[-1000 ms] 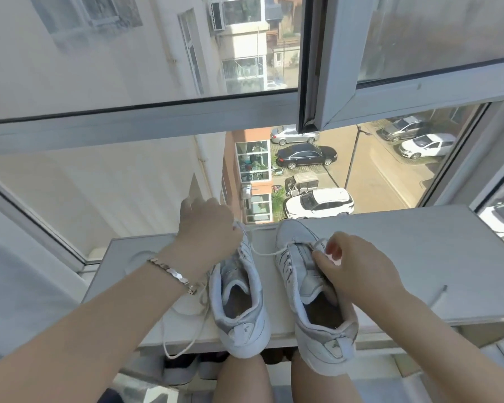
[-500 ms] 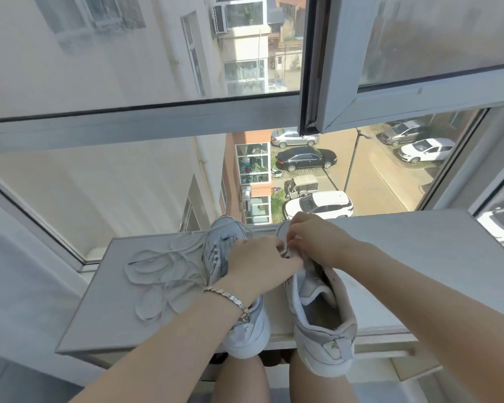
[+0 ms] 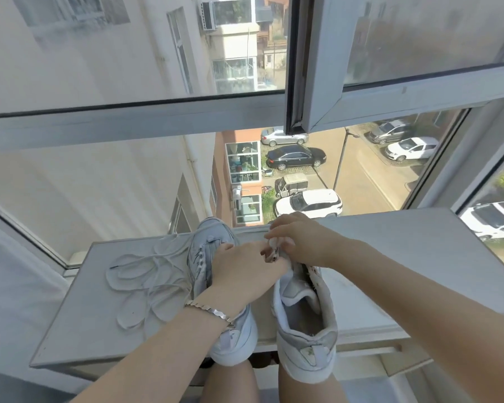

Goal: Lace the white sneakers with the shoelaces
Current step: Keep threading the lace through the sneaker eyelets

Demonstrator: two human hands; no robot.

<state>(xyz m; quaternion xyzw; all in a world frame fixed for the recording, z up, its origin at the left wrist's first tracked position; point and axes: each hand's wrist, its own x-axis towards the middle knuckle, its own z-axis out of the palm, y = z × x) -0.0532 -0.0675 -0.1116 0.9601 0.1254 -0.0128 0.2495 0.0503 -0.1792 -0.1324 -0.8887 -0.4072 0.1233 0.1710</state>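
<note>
Grip detail: right hand (image 3: 303, 242) clamps front of right sneaker (image 3: 303, 330); left hand (image 3: 242, 274) touches it, grip indiscernible; shoelaces (image 3: 140, 277) loose on windowsill (image 3: 405, 257).

sneakers (image 3: 304, 321) side by side on sill (image 3: 405, 257) | laces (image 3: 146, 280) left of them

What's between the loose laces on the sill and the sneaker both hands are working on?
The other white sneaker, with the left hand over it, in the head view.
</note>
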